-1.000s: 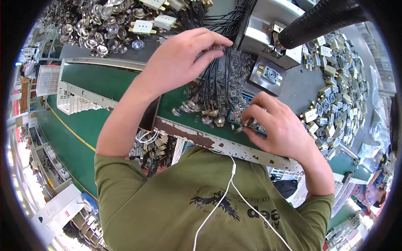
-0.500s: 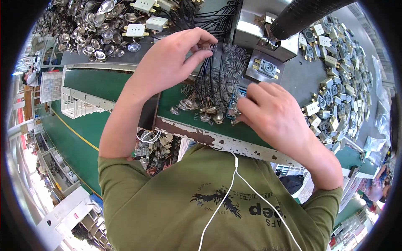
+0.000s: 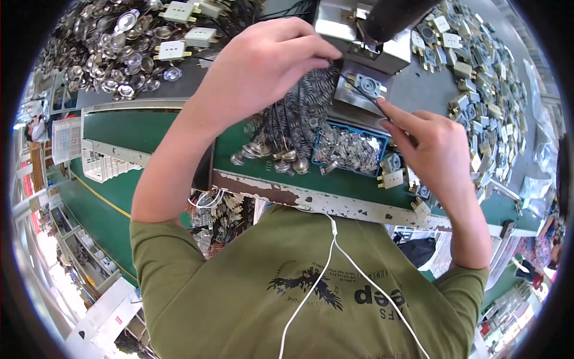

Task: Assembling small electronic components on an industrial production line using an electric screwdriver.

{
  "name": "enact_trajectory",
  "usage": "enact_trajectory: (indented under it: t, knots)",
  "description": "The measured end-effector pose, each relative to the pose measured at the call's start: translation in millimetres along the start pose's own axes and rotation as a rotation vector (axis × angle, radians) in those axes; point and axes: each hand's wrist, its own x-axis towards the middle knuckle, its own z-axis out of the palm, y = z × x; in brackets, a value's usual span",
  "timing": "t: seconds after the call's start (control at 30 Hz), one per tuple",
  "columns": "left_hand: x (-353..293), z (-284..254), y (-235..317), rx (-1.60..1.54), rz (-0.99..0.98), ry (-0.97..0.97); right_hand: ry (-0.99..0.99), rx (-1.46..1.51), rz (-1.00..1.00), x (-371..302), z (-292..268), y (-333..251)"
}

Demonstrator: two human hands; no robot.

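My right hand [image 3: 433, 143] is closed in a pinch on a thin black wire [image 3: 362, 93]. This wire slants across a square pale block with a round grey centre and brass tabs [image 3: 369, 85], which sits on a metal plate [image 3: 353, 99]. Up beside that plate, my left hand [image 3: 269, 63] has its thumb and fingers pressed together; what they grip is too small to make out. Below the left hand lies a bundle of fine dark coils [image 3: 308, 102] and black wires, with several round metal caps [image 3: 281, 161] at their near ends.
A blue tray [image 3: 381, 170] of small clear and metal bits stands near the bench edge [image 3: 311, 200]. Metal caps [image 3: 119, 60] are heaped at the far left, pale blocks [image 3: 472, 102] at the right. A machine with a thick black tube [image 3: 397, 24] stands over the plate.
My right hand has moved up and right from the blue tray to the block on the plate, uncovering the tray. My left hand has shifted right towards the plate.
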Motion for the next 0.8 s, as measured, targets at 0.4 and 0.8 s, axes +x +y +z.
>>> enact_trajectory:
  t: [0.4, 0.8]
  knots:
    - [17.0, 65.1, 9.1, 0.062, 0.072, -0.139, 0.049, 0.485, 0.266, -37.6, 38.5, -11.2]
    - [26.4, 61.2, 12.1, 0.101, 0.014, -0.208, 0.180, 0.709, 0.241, -53.1, 36.5, -3.6]
